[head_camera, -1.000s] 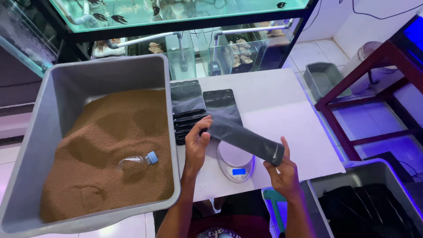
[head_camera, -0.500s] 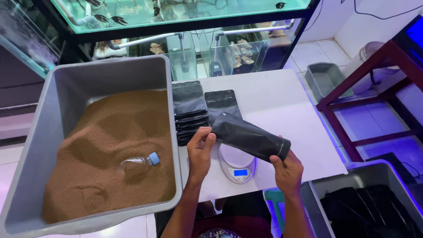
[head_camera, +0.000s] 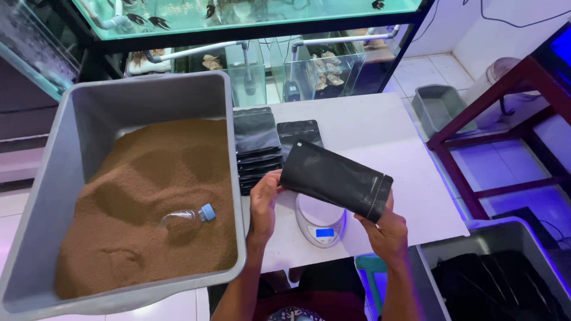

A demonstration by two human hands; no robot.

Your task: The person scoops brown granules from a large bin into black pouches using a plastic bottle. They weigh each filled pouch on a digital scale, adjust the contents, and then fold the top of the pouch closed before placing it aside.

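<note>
A black zip pouch [head_camera: 336,178] is held flat between both hands above a small white digital scale [head_camera: 321,221] on the white table [head_camera: 380,128]. My left hand [head_camera: 264,201] grips the pouch's left end. My right hand [head_camera: 385,229] grips its right, open end from below. A stack of more black pouches [head_camera: 257,145] lies on the table just left of the held one, with a single pouch [head_camera: 299,134] beside it.
A large grey tub [head_camera: 56,154] at left holds brown granules [head_camera: 148,196] with a cut plastic bottle scoop [head_camera: 187,217] half buried. A grey bin with black bags [head_camera: 499,279] is at lower right. A red frame [head_camera: 505,107], a small grey tub [head_camera: 441,107] and aquariums [head_camera: 250,12] stand beyond.
The pouch has been lifted and turned so its broad face shows more; both hands have risen slightly over the scale.
</note>
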